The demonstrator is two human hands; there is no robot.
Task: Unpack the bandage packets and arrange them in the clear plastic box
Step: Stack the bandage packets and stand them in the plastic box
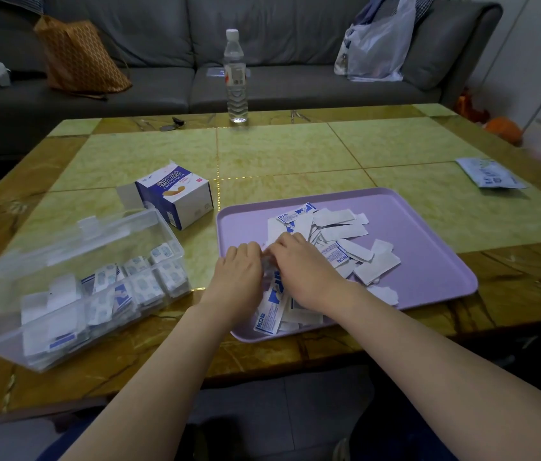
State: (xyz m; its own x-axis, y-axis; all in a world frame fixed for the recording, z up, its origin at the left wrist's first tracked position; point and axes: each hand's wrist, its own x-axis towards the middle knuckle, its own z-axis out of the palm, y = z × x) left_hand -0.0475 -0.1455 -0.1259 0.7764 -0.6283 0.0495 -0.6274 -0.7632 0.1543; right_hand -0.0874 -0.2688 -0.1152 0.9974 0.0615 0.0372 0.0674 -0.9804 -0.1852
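A lilac tray (428, 261) holds a loose heap of white and blue bandage packets (339, 234). Both hands are over the heap's near left part. My left hand (239, 271) and my right hand (299, 264) meet with fingers curled down onto the same bunch of packets (270, 261), which the fingers mostly hide. More packets lie under my right wrist at the tray's front edge. The clear plastic box (73, 287) stands to the left, open at the top, with rows of packets standing inside it.
An opened white and blue bandage carton (176, 194) stands behind the clear box. A water bottle (236, 78) is at the table's far edge, a flat blue and white pouch (490, 173) at the right. A grey sofa with bags lies beyond the table.
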